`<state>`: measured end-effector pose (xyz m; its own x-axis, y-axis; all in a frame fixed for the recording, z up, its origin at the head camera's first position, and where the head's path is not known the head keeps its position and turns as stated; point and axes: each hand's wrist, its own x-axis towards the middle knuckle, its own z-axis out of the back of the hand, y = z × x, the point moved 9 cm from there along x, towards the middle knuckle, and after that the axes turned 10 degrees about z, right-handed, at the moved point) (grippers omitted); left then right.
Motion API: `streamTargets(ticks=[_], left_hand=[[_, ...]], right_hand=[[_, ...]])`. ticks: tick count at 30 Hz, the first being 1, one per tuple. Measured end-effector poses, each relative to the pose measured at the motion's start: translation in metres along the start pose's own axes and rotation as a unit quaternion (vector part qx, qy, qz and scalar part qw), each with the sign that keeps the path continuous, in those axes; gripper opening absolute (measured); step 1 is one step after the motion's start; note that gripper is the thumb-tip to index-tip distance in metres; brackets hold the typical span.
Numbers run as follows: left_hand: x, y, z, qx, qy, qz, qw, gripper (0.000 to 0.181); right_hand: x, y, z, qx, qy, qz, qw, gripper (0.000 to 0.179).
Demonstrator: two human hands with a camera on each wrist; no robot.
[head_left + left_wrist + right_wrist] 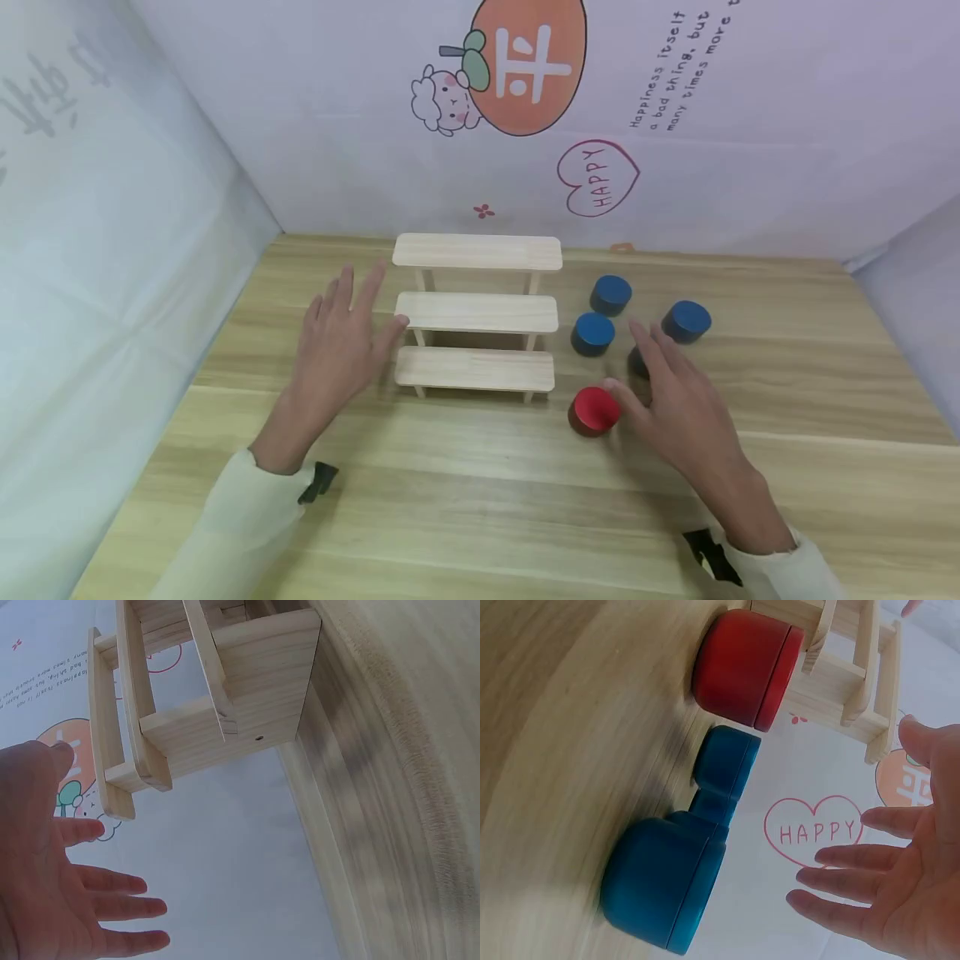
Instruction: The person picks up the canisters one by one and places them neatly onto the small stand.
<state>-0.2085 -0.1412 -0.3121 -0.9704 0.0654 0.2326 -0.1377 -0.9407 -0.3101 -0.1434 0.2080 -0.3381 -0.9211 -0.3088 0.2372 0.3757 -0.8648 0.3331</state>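
A small wooden three-tier shelf point(476, 312) stands near the back of the table. Beside its left end, my left hand point(337, 350) hovers with spread fingers and holds nothing; the left wrist view shows a gap between that hand and the shelf. To the right of the shelf sit a red lidded round jar point(594, 412) and several blue lidded round jars point(592, 334). Above them my right hand point(686, 408) hangs with fingers extended, its thumb near the red jar in the head view. It partly covers one blue jar point(639, 362). The right wrist view shows it holding nothing.
Behind the wooden table point(480, 500) rises a white cloth backdrop point(337, 150) with printed drawings and lettering. Another white cloth wall point(112, 250) closes off the left side. The farthest-right blue jar point(686, 322) stands beyond the right fingers.
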Motion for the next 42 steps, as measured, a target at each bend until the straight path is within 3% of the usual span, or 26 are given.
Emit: streamTargets(ticks=[9,14,18,28,36,42], left_hand=[[0.009,-0.005,0.007,-0.047,-0.067,-0.048,0.9955,0.063],[0.015,-0.01,0.007,-0.074,-0.089,-0.07,0.9908,0.064],[0.022,-0.009,0.005,-0.089,-0.071,-0.055,0.9919,0.064],[0.043,-0.008,-0.001,-0.111,-0.002,-0.027,0.9935,0.064],[0.056,-0.003,-0.003,-0.101,-0.004,-0.017,0.9947,0.061],[0.061,0.001,-0.013,-0.122,0.032,0.008,0.992,0.064]], right_hand=[[-0.007,-0.005,0.004,0.014,-0.011,-0.006,0.9998,0.081],[-0.013,-0.01,0.006,0.005,-0.017,0.002,0.9998,0.085],[-0.017,-0.014,0.006,-0.001,-0.029,0.015,0.9995,0.092],[-0.029,-0.034,0.003,0.013,-0.007,-0.019,0.9997,0.096],[-0.036,-0.051,0.004,0.022,0.007,-0.032,0.9992,0.094],[-0.044,-0.064,0.003,0.044,0.033,-0.056,0.9969,0.1]])
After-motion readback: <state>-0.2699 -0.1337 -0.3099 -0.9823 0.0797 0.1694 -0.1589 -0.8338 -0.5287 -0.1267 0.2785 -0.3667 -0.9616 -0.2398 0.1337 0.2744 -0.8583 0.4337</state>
